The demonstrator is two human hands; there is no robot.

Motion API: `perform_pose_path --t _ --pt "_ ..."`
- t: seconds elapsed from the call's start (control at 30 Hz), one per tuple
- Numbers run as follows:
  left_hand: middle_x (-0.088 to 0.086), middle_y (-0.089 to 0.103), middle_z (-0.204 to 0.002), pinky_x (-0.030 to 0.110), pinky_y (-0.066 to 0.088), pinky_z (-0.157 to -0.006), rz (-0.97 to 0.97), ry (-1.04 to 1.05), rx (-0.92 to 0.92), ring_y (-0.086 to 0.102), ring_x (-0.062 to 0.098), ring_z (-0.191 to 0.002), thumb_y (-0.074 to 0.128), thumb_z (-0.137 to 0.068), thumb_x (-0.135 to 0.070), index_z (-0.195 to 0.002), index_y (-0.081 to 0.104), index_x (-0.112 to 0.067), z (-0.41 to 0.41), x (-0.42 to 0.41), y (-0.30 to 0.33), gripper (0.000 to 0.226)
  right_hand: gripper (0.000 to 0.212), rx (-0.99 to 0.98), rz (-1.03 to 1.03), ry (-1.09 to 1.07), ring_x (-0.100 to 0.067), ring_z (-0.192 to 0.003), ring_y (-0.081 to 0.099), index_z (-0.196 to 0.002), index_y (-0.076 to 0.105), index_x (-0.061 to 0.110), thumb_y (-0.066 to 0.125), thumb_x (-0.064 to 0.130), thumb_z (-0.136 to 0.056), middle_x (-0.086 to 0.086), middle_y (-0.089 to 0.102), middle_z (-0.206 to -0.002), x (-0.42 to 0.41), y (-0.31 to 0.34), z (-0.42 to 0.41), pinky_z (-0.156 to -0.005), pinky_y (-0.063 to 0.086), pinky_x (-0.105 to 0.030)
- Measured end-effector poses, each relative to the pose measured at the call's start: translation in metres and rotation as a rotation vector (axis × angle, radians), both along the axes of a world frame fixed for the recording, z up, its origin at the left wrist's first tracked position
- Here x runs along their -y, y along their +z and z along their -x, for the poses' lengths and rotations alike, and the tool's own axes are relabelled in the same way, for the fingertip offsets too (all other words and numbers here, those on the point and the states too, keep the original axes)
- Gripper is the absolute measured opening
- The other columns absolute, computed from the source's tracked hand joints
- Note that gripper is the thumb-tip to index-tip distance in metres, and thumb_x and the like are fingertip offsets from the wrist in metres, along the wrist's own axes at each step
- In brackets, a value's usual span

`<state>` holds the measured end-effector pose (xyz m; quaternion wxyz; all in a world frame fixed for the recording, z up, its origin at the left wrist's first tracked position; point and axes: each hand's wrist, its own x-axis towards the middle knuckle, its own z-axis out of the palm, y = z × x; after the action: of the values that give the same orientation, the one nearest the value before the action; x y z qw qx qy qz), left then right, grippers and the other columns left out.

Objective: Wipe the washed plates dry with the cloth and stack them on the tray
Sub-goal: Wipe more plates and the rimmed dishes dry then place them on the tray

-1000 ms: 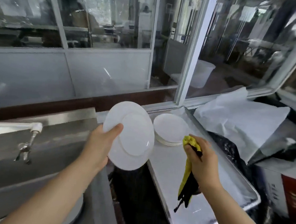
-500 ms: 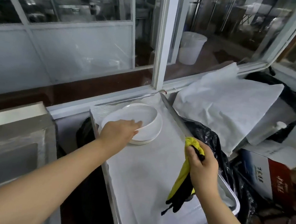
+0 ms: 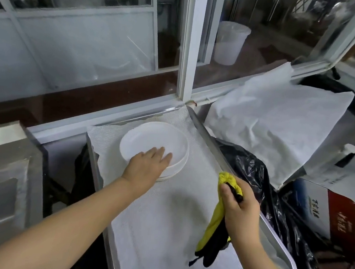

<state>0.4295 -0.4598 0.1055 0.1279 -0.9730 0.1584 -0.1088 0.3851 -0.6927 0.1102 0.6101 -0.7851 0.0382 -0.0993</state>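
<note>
The left hand (image 3: 147,166) lies flat, fingers straight, on the near edge of the top plate (image 3: 156,141) of the stack (image 3: 169,173). The stack sits at the far end of the tray (image 3: 207,133), on the white liner (image 3: 159,219) that covers the tray's floor. The right hand (image 3: 240,207) is curled round the cloth (image 3: 215,229), a yellow and black bundle; one end pokes up above the thumb and the rest hangs down over the liner, well apart from the plates. Just right of the tray lies a black bag (image 3: 253,170), and beyond it a white sheet (image 3: 277,126) draped over bulky things. Left of the tray stands a steel sink (image 3: 0,160). A window (image 3: 188,48) runs behind, with a white bucket (image 3: 229,43) seen through the glass.
</note>
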Motion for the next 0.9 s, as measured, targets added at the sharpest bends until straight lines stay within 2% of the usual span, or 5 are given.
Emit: perform_pose_path --t 0.1,0.23,0.67,0.77,0.9 --pt "0.007 0.075 -0.097 0.028 0.057 -0.058 -0.009 -0.04 0.026 0.073 0.02 -0.082 0.095 -0.032 -0.021 -0.099 0.077 -0.018 -0.006 0.0 -0.01 0.069 0.032 -0.01 0.001 -0.008 0.002 -0.086 0.06 -0.09 0.063 0.045 0.067 0.014 -0.086 0.015 0.066 -0.092 0.001 -0.007 -0.004 -0.074 0.042 -0.018" --pt "0.006 0.075 -0.097 0.028 0.058 -0.064 0.012 -0.069 0.059 0.072 0.02 -0.084 0.086 -0.052 -0.055 -0.098 0.077 -0.018 -0.011 0.001 -0.025 0.06 0.032 -0.017 0.008 -0.01 0.005 -0.09 0.058 -0.091 0.062 0.045 0.067 0.014 -0.086 0.024 0.064 -0.094 0.001 -0.013 -0.008 -0.076 0.042 -0.018" --pt "0.008 0.069 -0.109 0.036 0.051 -0.075 0.151 0.058 0.058 0.065 0.025 -0.094 0.071 -0.072 -0.055 -0.111 0.07 -0.019 -0.021 0.004 -0.042 0.053 0.014 -0.049 -0.011 -0.016 -0.012 -0.083 0.059 -0.1 0.068 0.022 0.064 0.018 -0.088 0.004 0.065 -0.09 -0.006 -0.019 -0.007 -0.078 0.047 -0.033" --pt "0.008 0.067 -0.116 0.037 0.048 -0.081 0.169 0.086 0.022 0.063 0.025 -0.1 0.066 -0.077 -0.056 -0.117 0.067 -0.02 -0.021 0.004 -0.043 0.054 0.017 -0.013 0.009 -0.004 -0.007 -0.083 0.059 -0.095 0.068 0.03 0.066 0.016 -0.087 0.008 0.064 -0.089 -0.01 -0.015 -0.003 -0.077 0.046 -0.031" --pt "0.005 0.044 -0.146 0.037 0.029 -0.104 0.238 0.158 -0.046 0.04 0.023 -0.131 0.043 -0.089 -0.061 -0.141 0.044 -0.023 -0.011 0.004 -0.039 0.064 0.039 0.041 0.04 -0.013 0.002 -0.097 0.057 -0.096 0.062 0.047 0.075 0.014 -0.08 0.018 0.061 -0.101 -0.023 -0.005 0.006 -0.085 0.044 -0.021"
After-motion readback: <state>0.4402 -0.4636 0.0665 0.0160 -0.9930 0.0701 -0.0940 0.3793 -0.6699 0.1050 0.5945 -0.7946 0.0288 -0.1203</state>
